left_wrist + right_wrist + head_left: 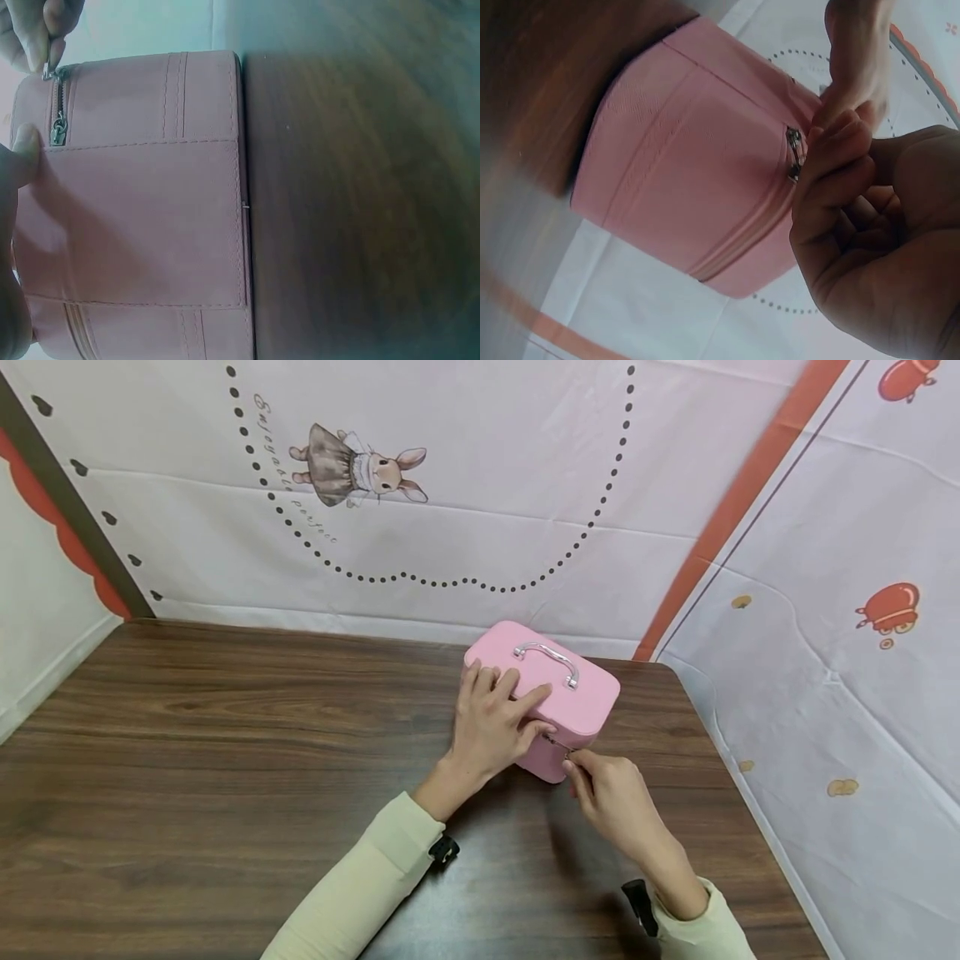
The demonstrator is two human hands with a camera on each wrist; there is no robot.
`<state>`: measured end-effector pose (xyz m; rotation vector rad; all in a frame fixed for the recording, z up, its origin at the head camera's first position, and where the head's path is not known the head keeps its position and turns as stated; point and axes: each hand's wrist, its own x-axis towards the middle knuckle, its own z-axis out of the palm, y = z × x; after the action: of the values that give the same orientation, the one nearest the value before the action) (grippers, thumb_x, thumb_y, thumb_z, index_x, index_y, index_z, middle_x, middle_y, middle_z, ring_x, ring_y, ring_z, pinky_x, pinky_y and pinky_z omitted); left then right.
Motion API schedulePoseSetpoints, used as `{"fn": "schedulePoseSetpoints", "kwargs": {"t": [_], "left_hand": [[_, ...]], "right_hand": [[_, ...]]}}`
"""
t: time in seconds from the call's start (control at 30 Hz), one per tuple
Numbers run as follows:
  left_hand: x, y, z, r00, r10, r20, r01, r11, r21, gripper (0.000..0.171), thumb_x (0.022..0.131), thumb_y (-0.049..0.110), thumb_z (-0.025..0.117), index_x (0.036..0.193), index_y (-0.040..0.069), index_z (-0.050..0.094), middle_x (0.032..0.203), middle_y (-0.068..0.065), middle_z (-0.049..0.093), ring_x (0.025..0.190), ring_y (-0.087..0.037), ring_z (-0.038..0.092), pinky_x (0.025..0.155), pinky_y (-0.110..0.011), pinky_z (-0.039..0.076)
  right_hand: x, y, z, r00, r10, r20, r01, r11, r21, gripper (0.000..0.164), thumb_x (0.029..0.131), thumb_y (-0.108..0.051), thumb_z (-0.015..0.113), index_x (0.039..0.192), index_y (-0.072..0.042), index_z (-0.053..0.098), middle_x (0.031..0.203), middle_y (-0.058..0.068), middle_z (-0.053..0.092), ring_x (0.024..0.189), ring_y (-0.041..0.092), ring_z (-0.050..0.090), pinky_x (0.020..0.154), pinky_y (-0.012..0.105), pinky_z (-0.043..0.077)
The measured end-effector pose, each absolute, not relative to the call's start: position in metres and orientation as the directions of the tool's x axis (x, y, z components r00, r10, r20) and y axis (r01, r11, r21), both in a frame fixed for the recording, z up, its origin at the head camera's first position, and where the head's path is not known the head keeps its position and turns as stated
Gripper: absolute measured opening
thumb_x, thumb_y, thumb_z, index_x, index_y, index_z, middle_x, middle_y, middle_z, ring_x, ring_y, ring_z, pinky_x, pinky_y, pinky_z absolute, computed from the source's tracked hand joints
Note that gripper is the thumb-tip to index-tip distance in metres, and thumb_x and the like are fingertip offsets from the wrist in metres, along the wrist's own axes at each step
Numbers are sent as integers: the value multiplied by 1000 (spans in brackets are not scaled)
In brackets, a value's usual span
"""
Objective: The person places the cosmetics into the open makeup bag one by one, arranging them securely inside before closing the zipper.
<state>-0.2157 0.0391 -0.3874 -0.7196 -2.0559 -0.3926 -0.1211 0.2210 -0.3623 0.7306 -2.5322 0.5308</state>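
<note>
A pink case (573, 708) with a silver handle (551, 652) on its lid stands upright near the table's back edge. My left hand (487, 727) rests on the lid with its fingers spread, and its thumb (26, 154) presses the lid's side just above the zipper. At the case's corner my right hand (618, 793) pinches a zipper pull (47, 70) between thumb and curled fingers. A second zipper slider (58, 133) sits a short way along the same track, with a short stretch of metal teeth between the two. The case's far side is hidden.
The case stands on a dark wood-grain table (225, 777). Directly behind it hangs a white printed cloth (487, 460) with a rabbit picture, and another printed cloth (825, 710) runs along the right edge. Black straps (444, 850) sit by both sleeve cuffs.
</note>
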Motion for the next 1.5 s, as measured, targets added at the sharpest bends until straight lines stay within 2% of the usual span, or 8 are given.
{"fn": "schedulePoseSetpoints", "kwargs": {"t": [0.23,0.57,0.9,1.33,1.5], "left_hand": [[-214,41,-386,-431,330,840,621,784,11,48,78,65,61,112,33,70,93,-5,52,89,-28,46,99,-52,33],[-210,46,-386,-438,313,843,592,806,9,49,81,66,52,111,31,69,92,-4,54,88,-29,47,97,-52,34],[-204,53,-385,-467,243,850,550,832,65,50,78,64,61,109,26,72,94,-5,57,92,-27,49,99,-50,35],[-200,56,-386,-493,233,838,523,850,71,47,77,61,66,108,26,71,95,-4,58,92,-28,48,98,-50,34],[-200,56,-384,-506,246,827,521,851,65,47,77,60,67,109,26,70,96,-5,57,93,-27,47,98,-51,33]], "right_hand": [[-120,215,-367,-746,-382,546,-576,781,-241,28,87,1,64,67,-14,53,57,-15,45,47,-4,36,44,17,34],[-122,212,-373,-725,-365,584,-565,800,-201,24,87,0,65,69,-12,54,57,-13,47,47,-1,40,45,19,36],[-127,210,-378,-720,-336,608,-547,814,-197,23,87,0,64,70,-10,53,57,-10,49,46,1,43,43,20,36],[-129,208,-382,-707,-333,624,-557,805,-202,20,88,0,63,72,-8,53,57,-9,50,46,1,43,42,18,36],[-131,213,-378,-746,-335,576,-519,834,-188,15,88,-3,65,76,-6,57,58,-7,49,48,6,45,45,25,39]]}}
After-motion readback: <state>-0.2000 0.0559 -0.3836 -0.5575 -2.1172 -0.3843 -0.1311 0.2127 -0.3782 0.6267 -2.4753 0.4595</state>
